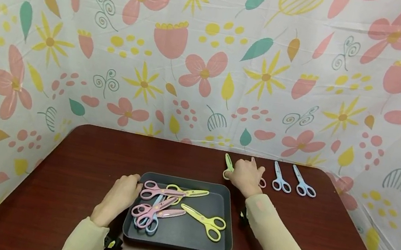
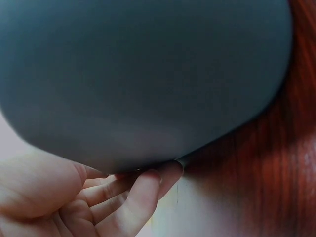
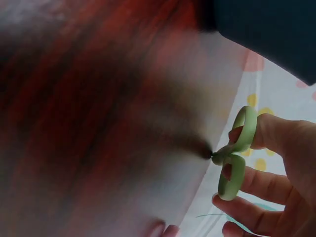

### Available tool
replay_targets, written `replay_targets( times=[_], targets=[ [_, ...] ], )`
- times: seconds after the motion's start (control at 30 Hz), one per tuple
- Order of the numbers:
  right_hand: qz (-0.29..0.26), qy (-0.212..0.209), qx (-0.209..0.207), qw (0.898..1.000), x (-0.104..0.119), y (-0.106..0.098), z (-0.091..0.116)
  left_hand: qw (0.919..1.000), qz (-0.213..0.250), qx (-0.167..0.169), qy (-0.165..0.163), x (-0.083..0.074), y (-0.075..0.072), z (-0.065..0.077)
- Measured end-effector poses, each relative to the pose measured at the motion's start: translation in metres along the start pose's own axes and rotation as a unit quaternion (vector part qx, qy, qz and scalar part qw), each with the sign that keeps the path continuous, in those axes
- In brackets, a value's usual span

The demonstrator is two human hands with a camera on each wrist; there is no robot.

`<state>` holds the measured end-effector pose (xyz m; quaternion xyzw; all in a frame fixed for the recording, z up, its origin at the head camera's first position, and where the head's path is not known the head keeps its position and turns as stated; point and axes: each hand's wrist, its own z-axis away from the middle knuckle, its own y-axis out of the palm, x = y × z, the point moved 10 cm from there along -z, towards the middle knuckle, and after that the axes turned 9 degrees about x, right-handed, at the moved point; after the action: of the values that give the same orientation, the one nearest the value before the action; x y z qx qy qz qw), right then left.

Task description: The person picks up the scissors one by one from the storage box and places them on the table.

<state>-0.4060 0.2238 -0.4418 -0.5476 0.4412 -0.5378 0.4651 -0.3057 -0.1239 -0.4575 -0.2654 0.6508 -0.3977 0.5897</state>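
Note:
My right hand (image 1: 246,176) reaches over the far side of the table and grips green scissors (image 3: 237,174). In the right wrist view its thumb and fingers are at the two handle loops. Pink scissors (image 1: 262,182) lie mostly hidden under that hand. My left hand (image 1: 122,194) holds the left edge of a dark grey tray (image 1: 181,242), fingers bent against the outer wall in the left wrist view. Inside the tray, several pink scissors (image 1: 154,212) overlap blue scissors (image 1: 152,225) at the left. Two yellow scissors (image 1: 204,221) lie toward the middle and right.
Two light blue scissors (image 1: 281,183) stand in a row right of my right hand, blades toward the back edge. The dark red-brown table (image 1: 100,152) ends at a flower-printed cloth (image 1: 195,111) behind and at the sides.

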Motion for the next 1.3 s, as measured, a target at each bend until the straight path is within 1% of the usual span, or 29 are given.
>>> replay_targets(
  times=[0.1,0.27,0.43,0.67,0.87,1.0,1.17,1.3],
  targets=[
    [0.015,-0.005,0.003,1.000,0.003,0.002,-0.002,1.0000,0.002,0.004,-0.002,0.001,0.001,0.000],
    [0.026,0.004,0.014,1.000,0.002,0.009,-0.004,1.0000,-0.001,0.003,-0.003,0.002,0.000,-0.001],
    [0.033,0.011,0.018,0.999,0.002,0.013,-0.005,1.0000,-0.003,0.003,-0.004,0.001,0.000,-0.002],
    [0.032,0.016,0.026,0.999,0.000,0.015,-0.005,0.9997,-0.017,-0.014,0.009,-0.002,-0.003,0.000],
    [0.031,0.015,0.025,0.999,-0.001,0.014,-0.007,0.9998,-0.014,-0.014,0.004,0.000,-0.003,-0.001],
    [0.036,0.022,0.032,0.999,-0.001,0.014,-0.008,0.9999,-0.010,-0.010,0.002,0.002,-0.002,-0.001],
    [0.038,0.032,0.047,0.998,-0.001,0.014,-0.008,0.9999,-0.007,-0.010,0.003,0.001,-0.002,-0.001],
    [0.036,0.030,0.045,0.998,-0.001,0.010,-0.007,0.9999,-0.010,-0.012,0.005,0.001,-0.003,-0.001]
  ],
)
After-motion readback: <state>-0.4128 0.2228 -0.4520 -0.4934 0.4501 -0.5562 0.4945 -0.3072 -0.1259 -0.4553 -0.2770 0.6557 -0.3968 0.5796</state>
